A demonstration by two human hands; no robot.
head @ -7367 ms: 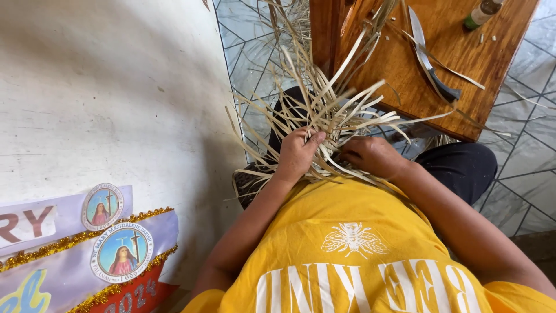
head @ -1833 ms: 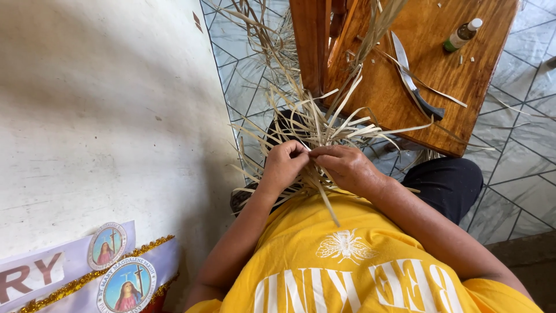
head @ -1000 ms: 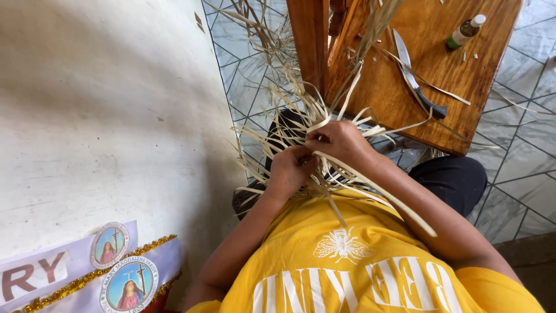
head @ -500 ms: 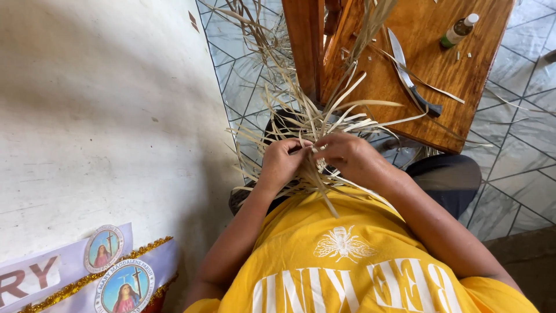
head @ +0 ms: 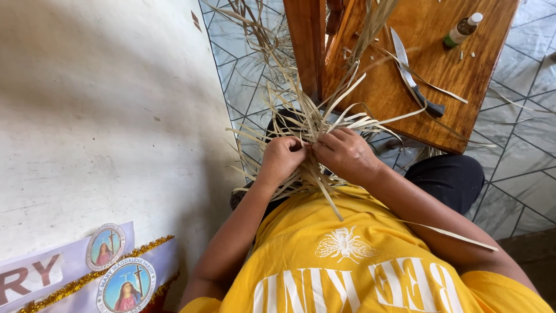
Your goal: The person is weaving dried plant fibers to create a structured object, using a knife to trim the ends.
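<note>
Head view: left hand and right hand meet in the lap, fingers pinched closed on pale flat woven straw strips. A loosened pinch could let the weave spring apart; brittle strips may crack.

Wall: a plain, off-white plastered surface with small scuffs and chips fills the left half of the view. A decorated cloth banner, pale lilac with gold tinsel trim and two round printed emblems, lies against its lower left part.

Floor: grey-blue glossy tiles with dark lines forming a geometric pattern, visible at the top centre and along the right edge.

Desk: varnished reddish-brown wood, upper right, standing on the tiles. A vertical wooden post of the same colour adjoins its left side.

Light: soft, even daylight; shadows are faint.
</note>
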